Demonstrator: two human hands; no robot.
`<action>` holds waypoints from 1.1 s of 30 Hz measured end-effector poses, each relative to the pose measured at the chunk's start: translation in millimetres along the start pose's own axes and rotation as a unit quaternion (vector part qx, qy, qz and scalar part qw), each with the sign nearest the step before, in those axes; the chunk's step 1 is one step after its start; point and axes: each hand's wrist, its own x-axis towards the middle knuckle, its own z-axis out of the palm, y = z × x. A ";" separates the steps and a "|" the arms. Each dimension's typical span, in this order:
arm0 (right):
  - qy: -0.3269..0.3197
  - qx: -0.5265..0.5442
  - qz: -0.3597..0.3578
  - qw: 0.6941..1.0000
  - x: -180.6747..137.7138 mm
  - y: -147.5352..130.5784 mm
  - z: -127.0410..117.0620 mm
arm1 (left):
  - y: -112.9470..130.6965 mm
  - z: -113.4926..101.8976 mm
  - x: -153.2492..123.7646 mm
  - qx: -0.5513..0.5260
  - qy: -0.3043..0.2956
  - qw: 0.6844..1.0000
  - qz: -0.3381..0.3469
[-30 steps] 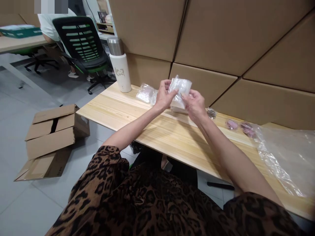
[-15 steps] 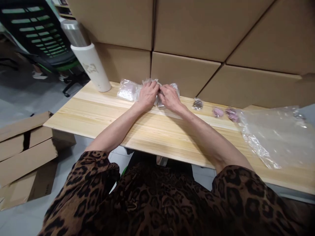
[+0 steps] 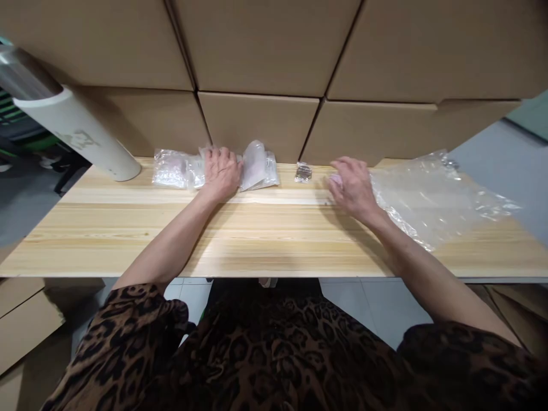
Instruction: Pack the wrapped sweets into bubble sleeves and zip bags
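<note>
We see the left hand (image 3: 220, 173) lying palm down, fingers loosely spread, on a row of small clear plastic packets (image 3: 257, 168) that sits at the far edge of the wooden table (image 3: 274, 228), right against the stacked cardboard boxes (image 3: 257, 120). The hand presses flat on the packets without clamping any of them; one packet (image 3: 171, 168) shows to its left, and the others, one with its end lifted, show just to its right. The right hand (image 3: 353, 185) rests well apart from the left, further right on the table, its fingers bent and slightly spread over a small pinkish item (image 3: 336, 180) that peeks out at the fingertips. We cannot tell whether the fingers actually pinch that item or only cover it. Between the two hands, near the boxes, lies a tiny clear bag with dark contents (image 3: 303, 172), touched by neither hand. Just beside the right hand, to its right, a large crumpled sheet of clear plastic (image 3: 436, 194) spreads over the table's right part. At the far left a white insulated bottle with a metal cap (image 3: 71, 134) stands on the table, appearing tilted in this wide view. Our leopard-print sleeves (image 3: 141, 337) fill the near edge, and flattened cardboard (image 3: 21, 319) lies on the floor at the near left.
</note>
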 end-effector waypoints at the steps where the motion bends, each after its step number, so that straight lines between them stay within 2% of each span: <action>1: 0.008 -0.030 0.027 0.999 -13.8 15.7 -8.4 | 0.5 -2.4 -1.5 0.002 0.002 1.000 -0.003; 6: 0.008 -0.142 0.172 0.975 -70.6 77.4 -41.4 | 6.7 -19.0 -8.0 -0.018 0.013 1.000 -0.016; 9: -0.020 -0.159 0.188 0.969 -88.3 97.8 -50.5 | 9.3 -28.4 -11.3 -0.051 0.025 0.998 -0.013; 13: -0.033 -0.149 0.165 0.974 -96.6 105.2 -54.7 | 6.8 -31.0 -17.1 -0.073 0.038 0.997 -0.006; 19: -0.116 -0.179 0.229 0.950 -97.5 104.0 -51.9 | -6.3 -9.5 -23.2 -0.044 0.001 0.999 0.008; 23: -0.097 -0.132 0.298 0.941 -94.7 103.1 -51.3 | -9.7 -9.7 -21.0 -0.057 -0.011 0.998 -0.004; 28: -0.028 -0.024 0.401 0.915 -94.8 104.7 -58.5 | -14.9 -33.0 -21.0 -0.139 0.089 0.986 0.008; 30: 0.014 0.028 0.414 0.910 -97.7 109.3 -60.9 | -18.9 -42.6 -25.4 -0.162 0.127 0.979 0.004; 33: 0.036 0.063 0.383 0.921 -102.5 117.1 -64.5 | -23.7 -51.0 -36.9 -0.174 0.153 0.973 -0.003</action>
